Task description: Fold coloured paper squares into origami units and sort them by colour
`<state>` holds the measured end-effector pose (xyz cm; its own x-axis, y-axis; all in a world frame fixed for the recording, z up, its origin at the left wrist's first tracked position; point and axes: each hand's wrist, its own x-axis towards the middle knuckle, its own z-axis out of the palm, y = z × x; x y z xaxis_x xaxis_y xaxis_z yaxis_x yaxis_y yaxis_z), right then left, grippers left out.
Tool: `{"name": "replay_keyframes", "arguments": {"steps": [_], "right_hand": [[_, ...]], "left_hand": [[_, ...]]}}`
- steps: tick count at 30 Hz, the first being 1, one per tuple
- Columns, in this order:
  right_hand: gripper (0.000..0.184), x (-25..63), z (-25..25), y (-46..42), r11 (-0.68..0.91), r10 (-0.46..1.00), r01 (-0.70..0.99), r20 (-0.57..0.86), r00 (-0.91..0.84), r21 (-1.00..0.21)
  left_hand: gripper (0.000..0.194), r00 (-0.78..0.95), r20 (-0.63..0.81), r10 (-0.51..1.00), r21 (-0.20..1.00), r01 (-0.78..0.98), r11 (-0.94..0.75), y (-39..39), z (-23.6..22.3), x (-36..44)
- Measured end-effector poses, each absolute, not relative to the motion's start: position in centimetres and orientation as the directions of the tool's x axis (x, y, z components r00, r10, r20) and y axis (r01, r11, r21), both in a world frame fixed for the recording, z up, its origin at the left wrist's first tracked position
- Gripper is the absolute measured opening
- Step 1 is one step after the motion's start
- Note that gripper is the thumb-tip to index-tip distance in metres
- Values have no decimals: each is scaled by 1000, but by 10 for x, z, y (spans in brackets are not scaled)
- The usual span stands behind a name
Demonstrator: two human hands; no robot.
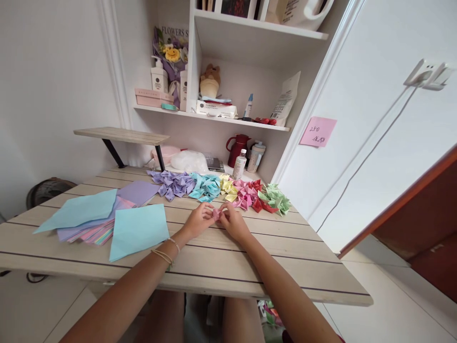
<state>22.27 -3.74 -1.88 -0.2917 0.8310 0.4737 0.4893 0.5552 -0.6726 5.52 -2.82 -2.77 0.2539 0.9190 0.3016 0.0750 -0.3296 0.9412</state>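
Fingertips of both hands pinch a small pink paper (216,214) in the head view I'm watching, each grip narrow. It sits directly between the left hand (198,221) and the right hand (233,223), touched from both sides, so I'd call neither nearer. I can't make out its long axis, or whether it meets the table (228,267). From my feed, both forearms reach forward and converge, fingers curled inward, just short of the colourful row of folded papers (246,193).
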Motion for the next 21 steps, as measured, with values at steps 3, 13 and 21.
{"name": "replay_keyframes", "arguments": {"steps": [3,13,21], "right_hand": [[11,223,-22,-34,536,844,385,476,-247,-751],[19,225,-17,-36,561,827,389,509,-238,-731],[14,231,-18,-29,600,783,588,548,-294,-543]], "left_hand": [[39,282,287,915,955,-11,-297,-29,-25,55],[29,240,359,902,931,-21,-365,-28,-20,51],[18,252,453,855,819,263,-511,-29,-16,47]]}}
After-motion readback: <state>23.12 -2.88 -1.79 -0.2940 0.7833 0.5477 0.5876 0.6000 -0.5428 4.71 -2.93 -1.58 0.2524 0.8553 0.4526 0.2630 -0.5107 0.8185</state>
